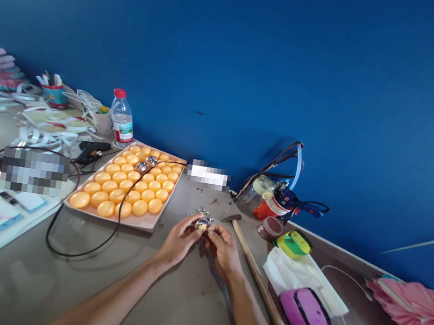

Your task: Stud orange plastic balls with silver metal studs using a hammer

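Observation:
My left hand (pixel 179 241) and my right hand (pixel 222 246) meet over the table, fingers pinched together on a small shiny ball (pixel 202 223) covered in silvery beads. A few loose silvery beads (pixel 204 214) lie on the table just beyond it. To the left stands a tray (pixel 150 222) holding several orange balls (pixel 123 181), with two beaded silvery balls (pixel 146 163) near its far end. A wooden-handled hammer (pixel 256 271) lies just right of my right hand.
A black cable (pixel 81 251) loops in front of the tray; a black glue gun (pixel 92 150) and a water bottle (pixel 122 118) sit behind it. A jar and red can with cords (pixel 271 195), tape rolls, pink pouch (pixel 304 308) and pink paper fan (pixel 415 311) lie right. Blue wall behind.

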A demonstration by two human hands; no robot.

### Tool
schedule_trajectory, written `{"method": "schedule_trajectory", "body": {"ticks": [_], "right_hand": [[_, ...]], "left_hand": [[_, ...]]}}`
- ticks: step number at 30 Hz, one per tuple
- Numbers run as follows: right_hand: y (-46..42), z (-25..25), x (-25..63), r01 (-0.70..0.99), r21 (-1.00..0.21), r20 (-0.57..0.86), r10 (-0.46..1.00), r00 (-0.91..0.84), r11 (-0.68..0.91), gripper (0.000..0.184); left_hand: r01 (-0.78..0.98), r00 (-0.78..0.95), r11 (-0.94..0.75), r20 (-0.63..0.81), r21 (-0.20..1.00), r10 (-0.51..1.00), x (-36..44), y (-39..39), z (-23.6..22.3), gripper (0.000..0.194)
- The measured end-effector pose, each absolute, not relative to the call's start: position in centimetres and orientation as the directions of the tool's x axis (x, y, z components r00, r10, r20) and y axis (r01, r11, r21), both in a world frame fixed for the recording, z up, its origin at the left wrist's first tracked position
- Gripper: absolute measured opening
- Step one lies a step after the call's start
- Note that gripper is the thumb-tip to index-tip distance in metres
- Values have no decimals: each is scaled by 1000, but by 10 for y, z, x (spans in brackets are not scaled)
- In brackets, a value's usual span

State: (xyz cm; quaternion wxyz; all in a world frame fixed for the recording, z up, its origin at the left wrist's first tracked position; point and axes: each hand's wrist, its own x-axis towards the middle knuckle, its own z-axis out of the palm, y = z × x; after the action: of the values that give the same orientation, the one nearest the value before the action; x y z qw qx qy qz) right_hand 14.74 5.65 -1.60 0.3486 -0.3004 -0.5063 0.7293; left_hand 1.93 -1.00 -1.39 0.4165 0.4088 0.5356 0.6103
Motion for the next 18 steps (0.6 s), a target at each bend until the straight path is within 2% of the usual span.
{"method": "schedule_trajectory", "body": {"ticks": [8, 18], "right_hand": [[55, -10, 148, -209, -927, -125, 783, -610, -310, 16], [57, -9, 152, -96, -970, -123, 794, -595, -223, 17]], "left_hand": [[-55, -302, -88, 68, 995, 951, 19, -12, -12, 45], [10, -294, -56, 56, 998, 954, 18, -14, -12, 44]]}}
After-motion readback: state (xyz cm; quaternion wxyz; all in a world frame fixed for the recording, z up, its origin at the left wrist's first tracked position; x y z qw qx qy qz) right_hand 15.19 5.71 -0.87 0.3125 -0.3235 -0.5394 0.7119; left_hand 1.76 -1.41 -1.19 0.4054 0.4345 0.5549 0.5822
